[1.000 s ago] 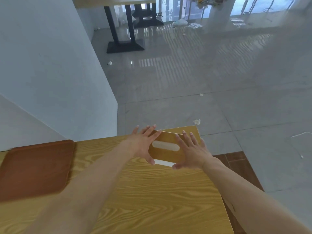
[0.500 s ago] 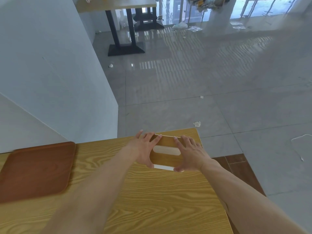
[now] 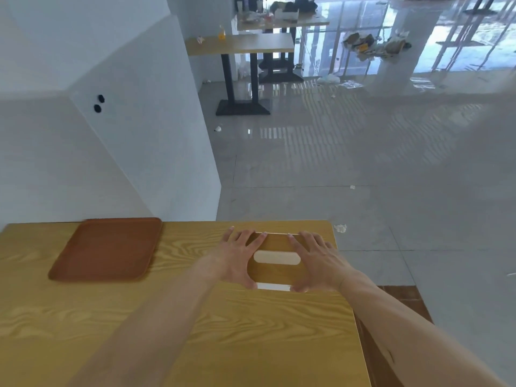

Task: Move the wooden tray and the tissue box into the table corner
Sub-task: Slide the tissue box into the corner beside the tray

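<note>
From the head camera, a rectangular tissue box (image 3: pixel 275 256) with a wood-grain lid and a pale oval slot sits on the light wood-grain table (image 3: pixel 195 317), close to its far right corner. The left hand (image 3: pixel 237 261) clasps the box's left end, fingers spread over the top, thumb at the near side. The right hand (image 3: pixel 317 262) grips the right end likewise. A reddish-brown, rounded rectangular wooden tray (image 3: pixel 107 248) lies flat at the far edge, well apart to the left, near the white wall (image 3: pixel 111 149).

Cafeteria: pedestal dining tables (image 3: pixel 240 46), serving tray (image 3: pixel 109 247)
</note>
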Demonstrator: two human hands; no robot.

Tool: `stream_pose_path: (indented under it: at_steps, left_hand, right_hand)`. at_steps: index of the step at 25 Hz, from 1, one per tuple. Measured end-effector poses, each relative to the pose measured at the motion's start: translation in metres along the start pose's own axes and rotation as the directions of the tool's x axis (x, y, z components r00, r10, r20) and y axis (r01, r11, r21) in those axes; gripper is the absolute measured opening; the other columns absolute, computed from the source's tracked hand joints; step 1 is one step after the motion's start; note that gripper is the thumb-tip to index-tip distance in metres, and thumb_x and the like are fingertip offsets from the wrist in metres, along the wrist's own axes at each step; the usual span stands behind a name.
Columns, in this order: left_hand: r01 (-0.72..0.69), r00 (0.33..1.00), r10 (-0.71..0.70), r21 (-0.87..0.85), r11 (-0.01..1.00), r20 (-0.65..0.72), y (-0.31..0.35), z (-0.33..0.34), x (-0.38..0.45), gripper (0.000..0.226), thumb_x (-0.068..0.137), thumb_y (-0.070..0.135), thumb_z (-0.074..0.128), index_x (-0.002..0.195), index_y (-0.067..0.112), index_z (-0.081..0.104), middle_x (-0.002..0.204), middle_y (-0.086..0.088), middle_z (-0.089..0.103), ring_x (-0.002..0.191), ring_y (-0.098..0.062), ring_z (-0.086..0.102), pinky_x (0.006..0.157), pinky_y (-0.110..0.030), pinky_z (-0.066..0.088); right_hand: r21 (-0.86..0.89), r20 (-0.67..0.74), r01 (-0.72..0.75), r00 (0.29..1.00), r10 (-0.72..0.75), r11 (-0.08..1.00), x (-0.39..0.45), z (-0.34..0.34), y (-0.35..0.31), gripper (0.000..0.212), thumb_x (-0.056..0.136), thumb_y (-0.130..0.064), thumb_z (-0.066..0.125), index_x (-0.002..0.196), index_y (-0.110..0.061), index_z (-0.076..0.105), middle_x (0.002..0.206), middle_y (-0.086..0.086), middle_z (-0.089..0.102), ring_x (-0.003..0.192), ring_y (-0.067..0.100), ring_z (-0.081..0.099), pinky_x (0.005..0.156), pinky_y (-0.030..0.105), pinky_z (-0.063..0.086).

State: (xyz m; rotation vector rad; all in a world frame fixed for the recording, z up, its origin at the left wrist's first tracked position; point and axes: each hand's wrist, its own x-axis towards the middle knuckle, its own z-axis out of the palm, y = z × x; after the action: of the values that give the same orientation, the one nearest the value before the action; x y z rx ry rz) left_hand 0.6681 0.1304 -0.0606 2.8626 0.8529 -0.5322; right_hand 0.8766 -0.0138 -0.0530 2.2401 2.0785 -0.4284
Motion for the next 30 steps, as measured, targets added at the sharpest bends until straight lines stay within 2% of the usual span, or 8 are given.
stream_pose_path:
  at_steps: [6, 13, 18, 24, 30]
  left_hand:
    - [0.083, 0.996, -0.085, -0.065, 0.994, -0.032, 0.013, 0.008, -0.069, 0.132, 0.054, 0.08, 0.064, 0.151, 0.038, -0.014, 0.163, -0.001, 0.004, 0.152, -0.029, 0.001, 0.123, -0.052, -0.003]
    - [0.196, 0.98, -0.199, -0.08, 0.977, -0.026, 0.01, 0.029, -0.134, 0.13, 0.059, 0.077, 0.067, 0.152, 0.037, -0.014, 0.163, -0.004, 0.001, 0.152, -0.028, -0.001, 0.122, -0.048, -0.008]
    - [0.277, 0.959, -0.282, -0.102, 0.955, -0.029, -0.005, 0.042, -0.179, 0.129, 0.059, 0.078, 0.066, 0.151, 0.039, -0.017, 0.163, -0.005, 0.001, 0.151, -0.028, 0.0, 0.119, -0.045, -0.011]
    - [0.388, 0.918, -0.395, -0.139, 0.911, -0.025, -0.039, 0.069, -0.257, 0.13, 0.057, 0.078, 0.066, 0.151, 0.038, -0.015, 0.163, -0.005, 0.002, 0.151, -0.027, 0.003, 0.12, -0.046, -0.008]
    - [0.506, 0.856, -0.517, -0.203, 0.839, -0.004, -0.078, 0.107, -0.371, 0.13, 0.057, 0.077, 0.066, 0.154, 0.034, -0.01, 0.163, -0.006, 0.004, 0.151, -0.027, 0.005, 0.124, -0.05, -0.001]
  right_hand:
    - [-0.028, -0.043, 0.114, 0.992, -0.115, 0.993, -0.032, -0.001, -0.029, 0.125, 0.059, -0.076, 0.065, 0.153, -0.026, -0.002, 0.158, 0.008, 0.012, 0.144, 0.029, 0.01, 0.116, 0.047, 0.024]
    - [-0.057, -0.007, 0.248, 0.969, -0.249, 0.967, -0.037, 0.006, -0.072, 0.126, 0.06, -0.075, 0.066, 0.153, -0.026, -0.005, 0.159, 0.009, 0.007, 0.145, 0.03, 0.007, 0.117, 0.047, 0.02]
    - [-0.069, -0.002, 0.328, 0.945, -0.329, 0.942, -0.033, 0.009, -0.115, 0.126, 0.059, -0.075, 0.066, 0.152, -0.026, -0.003, 0.157, 0.009, 0.011, 0.142, 0.031, 0.011, 0.115, 0.047, 0.025]
    - [-0.091, 0.018, 0.427, 0.904, -0.427, 0.9, -0.023, 0.016, -0.195, 0.127, 0.057, -0.075, 0.066, 0.152, -0.028, -0.005, 0.157, 0.006, 0.01, 0.142, 0.03, 0.011, 0.114, 0.048, 0.025]
    - [-0.103, 0.066, 0.543, 0.84, -0.539, 0.833, -0.024, 0.031, -0.316, 0.127, 0.056, -0.074, 0.068, 0.151, -0.029, -0.003, 0.155, 0.005, 0.012, 0.141, 0.028, 0.012, 0.112, 0.047, 0.026]
